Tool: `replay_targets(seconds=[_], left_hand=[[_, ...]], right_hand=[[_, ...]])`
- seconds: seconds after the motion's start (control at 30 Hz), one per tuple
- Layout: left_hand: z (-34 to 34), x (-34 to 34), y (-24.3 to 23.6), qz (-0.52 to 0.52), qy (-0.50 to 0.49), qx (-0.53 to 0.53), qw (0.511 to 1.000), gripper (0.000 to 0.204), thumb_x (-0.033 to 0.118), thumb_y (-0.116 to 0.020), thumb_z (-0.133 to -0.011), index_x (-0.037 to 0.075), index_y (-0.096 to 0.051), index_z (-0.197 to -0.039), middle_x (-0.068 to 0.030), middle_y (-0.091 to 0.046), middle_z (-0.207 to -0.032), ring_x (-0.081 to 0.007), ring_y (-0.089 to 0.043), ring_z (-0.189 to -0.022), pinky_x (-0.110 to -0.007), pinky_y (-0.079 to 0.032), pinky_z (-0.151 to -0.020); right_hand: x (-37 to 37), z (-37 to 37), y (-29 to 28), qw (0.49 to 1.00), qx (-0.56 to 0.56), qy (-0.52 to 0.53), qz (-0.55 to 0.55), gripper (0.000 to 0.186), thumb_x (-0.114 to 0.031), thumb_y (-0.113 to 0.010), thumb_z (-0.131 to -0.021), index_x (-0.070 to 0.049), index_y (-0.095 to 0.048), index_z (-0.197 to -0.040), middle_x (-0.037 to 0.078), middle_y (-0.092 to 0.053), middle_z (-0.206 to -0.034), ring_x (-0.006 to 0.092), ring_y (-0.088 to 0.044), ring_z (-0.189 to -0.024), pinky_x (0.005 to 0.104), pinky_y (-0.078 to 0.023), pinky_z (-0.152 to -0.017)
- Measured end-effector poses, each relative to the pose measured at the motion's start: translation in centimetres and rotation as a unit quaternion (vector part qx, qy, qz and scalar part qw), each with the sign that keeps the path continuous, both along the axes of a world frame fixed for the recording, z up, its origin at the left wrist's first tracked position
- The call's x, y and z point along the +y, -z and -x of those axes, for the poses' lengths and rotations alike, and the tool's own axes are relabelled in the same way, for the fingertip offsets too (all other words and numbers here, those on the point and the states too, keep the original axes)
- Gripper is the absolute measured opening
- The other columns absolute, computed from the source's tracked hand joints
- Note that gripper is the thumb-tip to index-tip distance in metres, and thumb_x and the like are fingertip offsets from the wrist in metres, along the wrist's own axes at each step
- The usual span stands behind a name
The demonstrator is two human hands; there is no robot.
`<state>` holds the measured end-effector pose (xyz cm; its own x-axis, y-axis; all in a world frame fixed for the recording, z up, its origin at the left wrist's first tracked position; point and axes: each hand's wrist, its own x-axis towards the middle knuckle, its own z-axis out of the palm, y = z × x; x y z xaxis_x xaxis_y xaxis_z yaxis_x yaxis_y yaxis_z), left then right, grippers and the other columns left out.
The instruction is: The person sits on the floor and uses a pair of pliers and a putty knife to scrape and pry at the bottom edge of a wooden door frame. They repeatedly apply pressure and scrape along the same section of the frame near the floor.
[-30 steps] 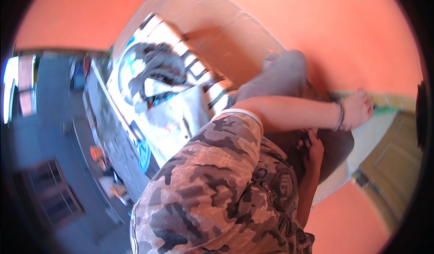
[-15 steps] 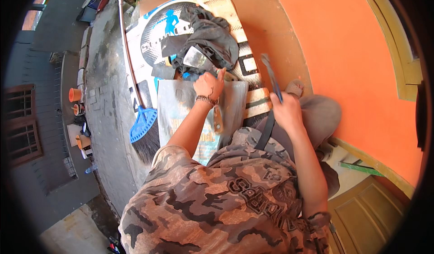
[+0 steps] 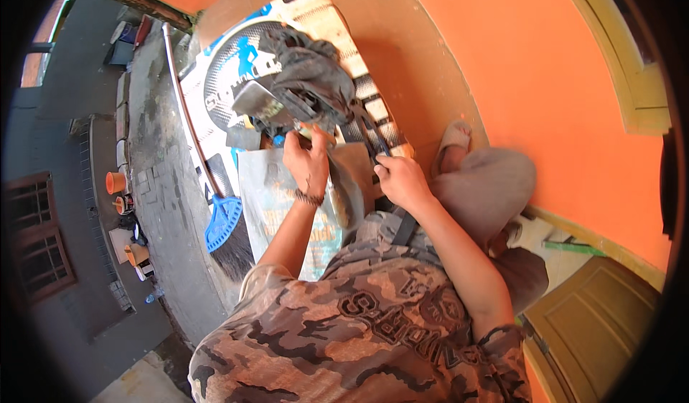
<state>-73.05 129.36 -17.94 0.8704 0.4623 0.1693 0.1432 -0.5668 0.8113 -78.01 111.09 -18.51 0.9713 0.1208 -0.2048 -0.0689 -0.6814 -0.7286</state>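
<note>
My left hand (image 3: 305, 157) grips the wooden handle (image 3: 320, 133) of a tool with a flat metal blade (image 3: 255, 103), tilted over a dark crumpled cloth (image 3: 308, 80). My right hand (image 3: 400, 182) grips a long, narrow, dark tool (image 3: 373, 132), whose far end points toward the cloth. Under my hands, a pale printed sack (image 3: 274, 191) lies across the near part of a patterned board (image 3: 321, 5). An elongated item (image 3: 339, 200), too unclear to name, lies on the sack beside my left wrist.
A broom with a blue head (image 3: 222, 218) lies left of the board, beside a grey paved yard (image 3: 158, 202) with orange buckets (image 3: 116, 183) along its far edge. My bent leg (image 3: 488, 188) is at the right, near the orange wall (image 3: 531, 73) and a wooden door (image 3: 588, 331).
The view has swung down to the board. Since half a second ago, my left hand has lifted the bladed tool, and my right hand has moved leftward and lower with its tool.
</note>
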Motion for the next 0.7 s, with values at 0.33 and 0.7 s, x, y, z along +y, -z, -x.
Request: replay_targets(seconds=[0.33, 0.7], left_hand=[[4.7, -11.5, -9.0, -0.044, 0.44, -0.069, 0.894, 0.036, 0.015, -0.076, -0.072, -0.001, -0.057, -0.099, -0.0148, -0.06, -0.085, -0.0225, -0.06, -0.061, -0.032, -0.047, -0.053], [3.5, -28.2, -14.3, 0.077, 0.671, -0.014, 0.737, 0.021, 0.019, -0.065, -0.088, -0.001, -0.062, -0.088, -0.0054, -0.061, -0.073, -0.0159, -0.058, -0.069, -0.029, -0.047, -0.066]], right_hand=[[-8.0, 2.5, -11.4, 0.923, -0.091, 0.115, -0.355, 0.029, -0.02, -0.061, -0.091, 0.004, -0.06, -0.105, 0.016, -0.063, -0.094, 0.0211, -0.063, -0.081, 0.0313, -0.051, -0.068], [-18.7, 20.7, -14.0, 0.913, -0.082, 0.327, -0.229, 0.027, -0.02, -0.055, -0.093, 0.003, -0.058, -0.106, 0.02, -0.062, -0.087, 0.0358, -0.06, -0.079, 0.0386, -0.048, -0.072]])
